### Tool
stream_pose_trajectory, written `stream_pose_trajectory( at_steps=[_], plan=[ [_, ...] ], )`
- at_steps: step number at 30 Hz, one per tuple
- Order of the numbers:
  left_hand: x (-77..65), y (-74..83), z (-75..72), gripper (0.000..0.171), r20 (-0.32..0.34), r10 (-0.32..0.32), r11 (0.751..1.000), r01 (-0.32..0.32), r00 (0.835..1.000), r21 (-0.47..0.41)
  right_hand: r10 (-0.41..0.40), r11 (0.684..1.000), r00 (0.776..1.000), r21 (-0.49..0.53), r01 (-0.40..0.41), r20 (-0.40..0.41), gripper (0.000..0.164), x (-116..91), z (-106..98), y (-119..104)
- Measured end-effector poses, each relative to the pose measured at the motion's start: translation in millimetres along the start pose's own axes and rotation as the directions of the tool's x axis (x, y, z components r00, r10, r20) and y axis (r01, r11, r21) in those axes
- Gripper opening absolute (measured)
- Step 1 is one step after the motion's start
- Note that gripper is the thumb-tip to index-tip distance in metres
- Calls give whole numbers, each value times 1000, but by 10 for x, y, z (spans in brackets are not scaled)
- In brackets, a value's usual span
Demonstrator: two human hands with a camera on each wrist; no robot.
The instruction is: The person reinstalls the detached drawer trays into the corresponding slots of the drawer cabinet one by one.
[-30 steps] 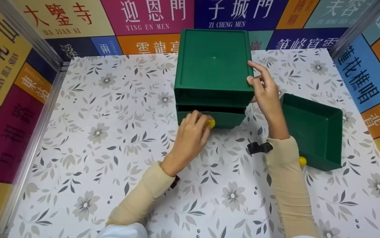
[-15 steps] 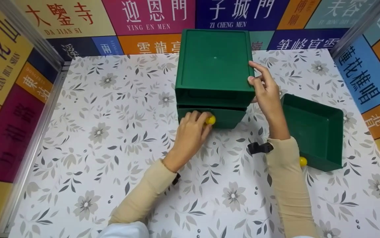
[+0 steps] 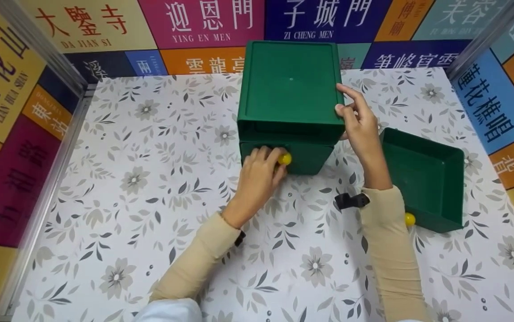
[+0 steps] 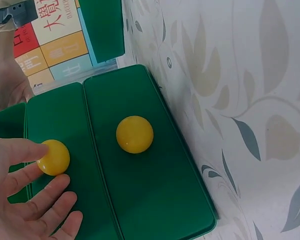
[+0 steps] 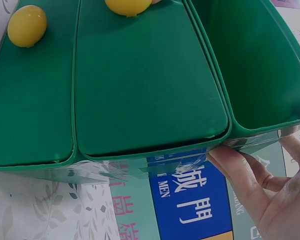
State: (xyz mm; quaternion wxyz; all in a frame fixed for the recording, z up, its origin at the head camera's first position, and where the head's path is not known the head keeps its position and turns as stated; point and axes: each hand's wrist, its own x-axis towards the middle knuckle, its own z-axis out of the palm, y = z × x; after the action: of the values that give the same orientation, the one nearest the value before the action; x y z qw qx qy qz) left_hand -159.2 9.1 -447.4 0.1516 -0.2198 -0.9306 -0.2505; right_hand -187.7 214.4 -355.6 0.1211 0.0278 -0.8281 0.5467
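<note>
My left hand [image 3: 257,174] is at the front of a green drawer cabinet [image 3: 290,80], its thumb and fingers about the yellow round knob [image 4: 55,157] of the middle drawer [image 4: 65,110]. That drawer sits nearly flush with the frame. Below it is the bottom drawer [image 4: 140,175], also flush, with its own yellow knob [image 4: 135,134]. The top compartment [image 5: 260,65] has no drawer in it. My right hand [image 3: 360,120] touches the cabinet's right side with thumb and fingertips; some of its fingers are partly hidden in the head view.
A removed green drawer [image 3: 427,183] lies on the table to the right, its yellow knob [image 3: 410,219] towards me, partly behind my right sleeve. Patterned panels [image 3: 212,22] with large lettering stand behind and at the sides of the flower-print tabletop [image 3: 118,214].
The middle drawer has slid inward from slightly ajar to nearly flush, my left hand moving with its knob. My right hand stays against the cabinet's side.
</note>
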Motion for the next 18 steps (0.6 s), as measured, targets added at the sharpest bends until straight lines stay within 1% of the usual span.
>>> stream_pose_trajectory(
  at_steps=[12, 18],
  plan=[
    [17, -26, -7, 25, 14, 1, 999, -1, 1000, 44, 15, 1000, 1000, -1, -15, 3, 42, 1, -3, -19],
    [-4, -50, -44, 25, 56, 10, 1000, -10, 998, -3, 29, 1000, 1000, 11, -29, 4, 41, 0, -9, 4]
  ],
)
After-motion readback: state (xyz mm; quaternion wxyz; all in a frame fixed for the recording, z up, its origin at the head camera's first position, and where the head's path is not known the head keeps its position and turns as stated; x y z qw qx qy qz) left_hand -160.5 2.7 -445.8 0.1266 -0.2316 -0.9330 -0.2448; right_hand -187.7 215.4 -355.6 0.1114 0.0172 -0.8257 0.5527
